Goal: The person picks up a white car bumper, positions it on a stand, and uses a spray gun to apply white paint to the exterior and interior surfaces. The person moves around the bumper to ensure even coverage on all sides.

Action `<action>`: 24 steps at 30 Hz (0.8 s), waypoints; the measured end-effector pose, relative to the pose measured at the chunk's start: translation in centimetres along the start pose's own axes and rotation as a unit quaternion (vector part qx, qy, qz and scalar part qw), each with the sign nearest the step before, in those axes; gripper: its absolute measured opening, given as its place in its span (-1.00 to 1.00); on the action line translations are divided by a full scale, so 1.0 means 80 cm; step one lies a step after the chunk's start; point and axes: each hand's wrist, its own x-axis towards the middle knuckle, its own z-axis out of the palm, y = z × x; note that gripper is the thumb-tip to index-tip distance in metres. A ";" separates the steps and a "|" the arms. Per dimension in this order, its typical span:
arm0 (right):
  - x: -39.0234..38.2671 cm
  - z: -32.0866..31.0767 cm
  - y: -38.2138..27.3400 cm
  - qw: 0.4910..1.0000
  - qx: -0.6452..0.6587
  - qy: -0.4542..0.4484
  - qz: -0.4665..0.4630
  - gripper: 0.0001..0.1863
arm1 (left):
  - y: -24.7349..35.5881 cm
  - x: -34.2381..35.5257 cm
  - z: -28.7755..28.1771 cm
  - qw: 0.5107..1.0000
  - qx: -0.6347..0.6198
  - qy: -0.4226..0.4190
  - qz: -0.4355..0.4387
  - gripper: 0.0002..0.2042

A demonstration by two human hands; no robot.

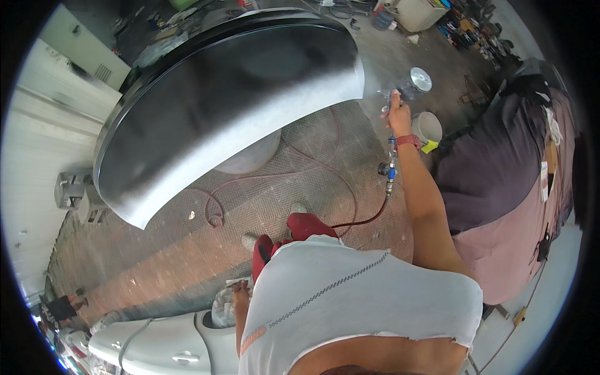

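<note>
My right hand [399,116], with a red band at its wrist, is closed around a spray gun [407,92] with a round silver cup [420,80]. Blue fittings [392,170] below the gun join it to a dark red air hose [369,219]. To its left lies a large curved car hood [231,81], black with a broad white band along its near edge. Faint mist hangs between gun and hood corner. Down by my left side is my left hand [240,290], beside a pale crumpled covering; its fingers are too small to read.
The hose loops over the patterned floor [281,212]. A white bucket [427,127] stands behind my right wrist. On the right, dark and pink cloth covers [494,187] drape a bulky object. A white car [169,340] is at lower left, with a person [59,308] beyond.
</note>
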 end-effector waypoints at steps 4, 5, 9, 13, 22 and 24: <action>0.004 0.022 -0.018 0.999 0.013 0.034 -0.037 -0.23 | -0.010 -0.026 0.015 0.993 -0.091 0.056 -0.054 -0.55; -0.001 0.024 -0.029 0.999 0.019 0.016 -0.030 -0.23 | -0.006 -0.033 0.019 0.994 -0.074 0.071 -0.041 -0.55; -0.074 0.052 -0.082 0.993 0.038 -0.111 -0.012 -0.23 | 0.006 -0.047 0.019 0.997 -0.030 0.069 -0.031 -0.55; -0.191 0.121 -0.142 0.974 0.079 -0.211 -0.025 -0.25 | 0.007 -0.019 0.001 0.998 0.015 0.065 -0.024 -0.52; -0.451 0.292 -0.273 0.899 0.069 -0.416 -0.116 -0.32 | -0.031 0.028 -0.064 0.988 -0.125 0.085 -0.035 -0.46; -0.505 0.340 -0.288 0.883 0.055 -0.448 -0.127 -0.32 | -0.048 0.025 -0.086 0.982 -0.151 0.113 -0.025 -0.45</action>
